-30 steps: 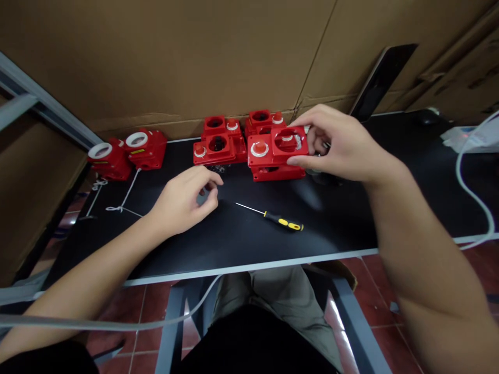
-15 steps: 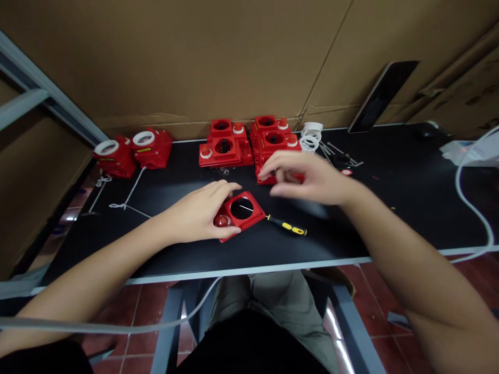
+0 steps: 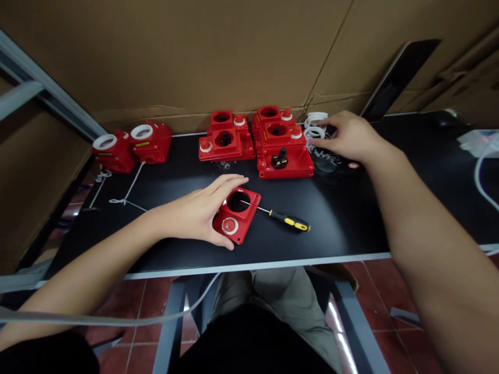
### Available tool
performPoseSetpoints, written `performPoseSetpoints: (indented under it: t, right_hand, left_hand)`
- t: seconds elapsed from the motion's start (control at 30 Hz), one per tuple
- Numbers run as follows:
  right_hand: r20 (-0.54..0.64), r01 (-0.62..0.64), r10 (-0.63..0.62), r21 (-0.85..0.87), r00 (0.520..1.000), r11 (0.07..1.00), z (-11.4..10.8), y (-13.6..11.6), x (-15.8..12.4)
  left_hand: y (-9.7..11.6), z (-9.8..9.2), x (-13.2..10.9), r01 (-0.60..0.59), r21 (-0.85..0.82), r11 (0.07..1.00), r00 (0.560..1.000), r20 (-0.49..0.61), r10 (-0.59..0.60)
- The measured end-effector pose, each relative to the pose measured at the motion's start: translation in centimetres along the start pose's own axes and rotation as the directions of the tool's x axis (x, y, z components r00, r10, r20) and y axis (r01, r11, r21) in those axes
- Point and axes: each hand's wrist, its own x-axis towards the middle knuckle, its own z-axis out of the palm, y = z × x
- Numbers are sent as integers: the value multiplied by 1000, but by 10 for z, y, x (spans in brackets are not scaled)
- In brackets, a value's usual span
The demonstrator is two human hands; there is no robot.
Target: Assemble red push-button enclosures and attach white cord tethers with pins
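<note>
From where I stand, the left end of the table [image 3: 335, 221] carries two red housings [image 3: 156, 147] topped with white rings, white cord [image 3: 133, 181] trailing from them over the black surface. Next comes the left hand [image 3: 198, 215], thumb and fingers spread round the left side of a red cover [image 3: 244, 221] and gripping its edges. That cover sits near the table's front edge, its red dome [image 3: 230, 225] on the near side and its round opening on the far side. Behind it, red parts [image 3: 234, 140] are stacked against the cardboard [image 3: 195, 57]. A black-and-yellow screwdriver [image 3: 290, 220] lies just right of the cover, its shaft running under the rim and showing through the opening. Farther back is an open red box [image 3: 298, 165] with a black piece [image 3: 279, 159] inside. Beside it, the right hand [image 3: 353, 136] reaches to a pile of white rings [image 3: 316, 116], fingers curved; I can't tell whether it has hold of one. A dark slab [image 3: 399, 78] leans behind that hand.
</note>
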Motion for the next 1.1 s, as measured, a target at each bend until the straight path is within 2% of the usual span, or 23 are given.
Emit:
performPoseSetpoints:
  t: [0.13, 0.3, 0.5, 0.7, 0.9, 1.1]
  right_hand:
    - [33, -10, 11, -34, 999, 999, 3, -2, 3]
    - [25, -19, 20, -63, 999, 998, -2, -6, 2]
    - [-80, 4, -12, -102, 997, 995, -17, -9, -9]
    - [-187, 74, -99, -136, 977, 988, -30, -16, -21]
    - [-112, 181, -185, -44, 976, 982, -39, -29, -29]
    - [-88, 138, -134, 34, 987, 990, -38, -38, -34]
  left_hand:
    - [-4, 0, -1, -3, -22, 1000, 999, 34, 4]
    - [-4, -1, 1, -46, -47, 998, 999, 0, 46]
    - [3, 0, 4, -59, -15, 998, 997, -45, 59]
    - [8, 1, 4, -67, 79, 995, 992, -99, 75]
    - [10, 2, 6, -47, 77, 996, 995, -89, 54]
    - [12, 3, 4, -60, 97, 993, 993, -92, 69]
